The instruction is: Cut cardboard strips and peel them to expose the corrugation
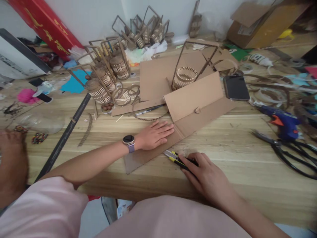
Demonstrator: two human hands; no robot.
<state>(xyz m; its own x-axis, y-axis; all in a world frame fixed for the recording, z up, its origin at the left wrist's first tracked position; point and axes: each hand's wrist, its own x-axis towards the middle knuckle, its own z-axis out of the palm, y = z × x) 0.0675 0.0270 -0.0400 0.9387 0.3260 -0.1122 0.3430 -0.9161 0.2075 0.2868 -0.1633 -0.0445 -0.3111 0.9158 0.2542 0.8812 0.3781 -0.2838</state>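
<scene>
My left hand point(155, 135) lies flat, fingers stretched out, on a strip of brown cardboard point(140, 159) that runs slantwise over the wooden table. A folded flap point(195, 96) rises along the far side of this cardboard. In my right hand point(206, 175) is a black and yellow utility knife point(179, 161), its tip pointing left, close to the cardboard's near edge. Whether the blade touches the cardboard I cannot tell. Behind the flap stands a small round basket point(184, 77) with a tall square handle, partly hidden by it.
On the right lie scissors point(284, 148), a blue glue gun point(281, 120) and a phone point(236, 87). Several lantern-like baskets point(99, 91) stand at the left. A long black strip point(65, 135) crosses the table, and another person's arm point(12, 162) rests at the left edge.
</scene>
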